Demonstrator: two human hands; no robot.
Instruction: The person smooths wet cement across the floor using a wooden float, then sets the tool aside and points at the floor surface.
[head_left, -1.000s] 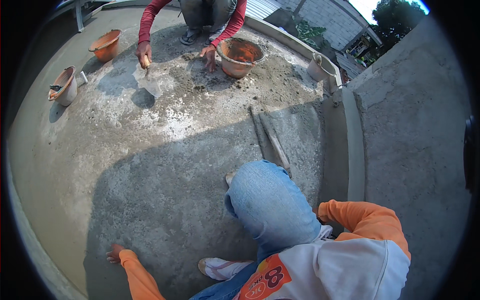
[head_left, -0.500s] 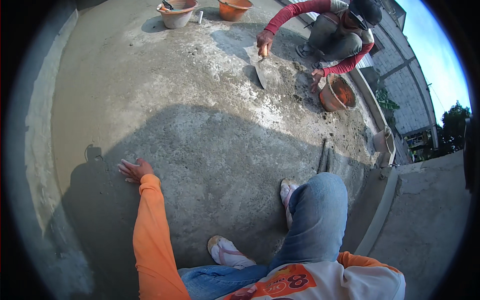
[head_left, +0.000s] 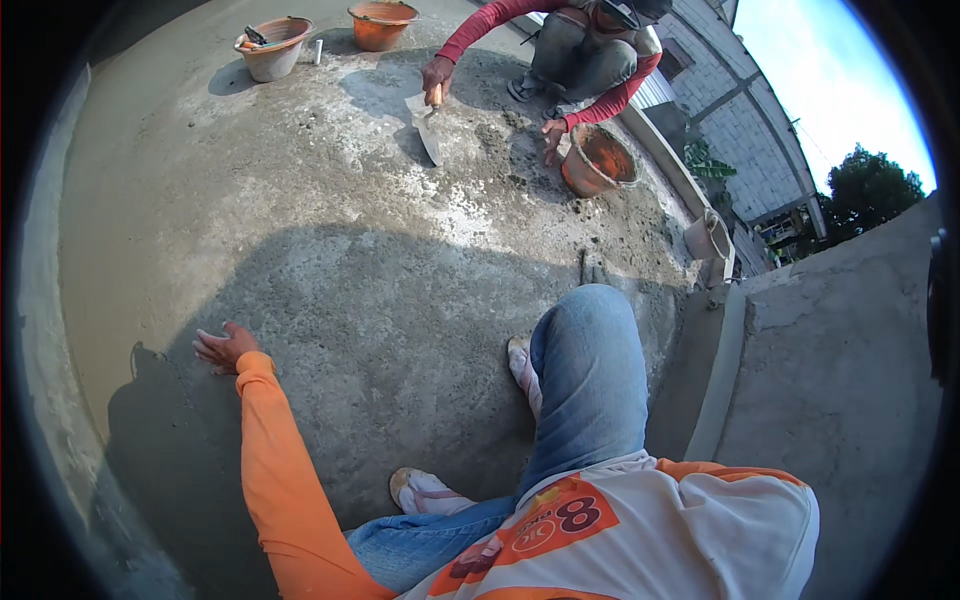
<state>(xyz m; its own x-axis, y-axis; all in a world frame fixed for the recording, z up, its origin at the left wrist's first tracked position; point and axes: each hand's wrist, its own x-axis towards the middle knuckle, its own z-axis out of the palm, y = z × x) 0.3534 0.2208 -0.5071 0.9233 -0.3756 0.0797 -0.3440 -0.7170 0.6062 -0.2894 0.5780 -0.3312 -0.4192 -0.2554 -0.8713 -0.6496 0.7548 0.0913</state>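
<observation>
My left hand rests on the rough concrete floor with fingers spread and nothing held, its tips pale with residue. My right hand is hidden behind my bent knee and body; only the orange sleeve at the shoulder shows. My sandalled feet are on the floor. Ahead, a co-worker squats, one hand on the wooden handle of a trowel at the floor, the other hand beside a mortar-stained bucket.
A pale bucket with tools, an orange bucket and a white tube stand at the back. A dark bar lies beyond my knee. A grey pail sits by the low ledge. Concrete walls flank me.
The view has swung, showing more of the co-worker and sky. My left arm reaches farther forward across the floor. My right forearm has dropped out of sight behind my body.
</observation>
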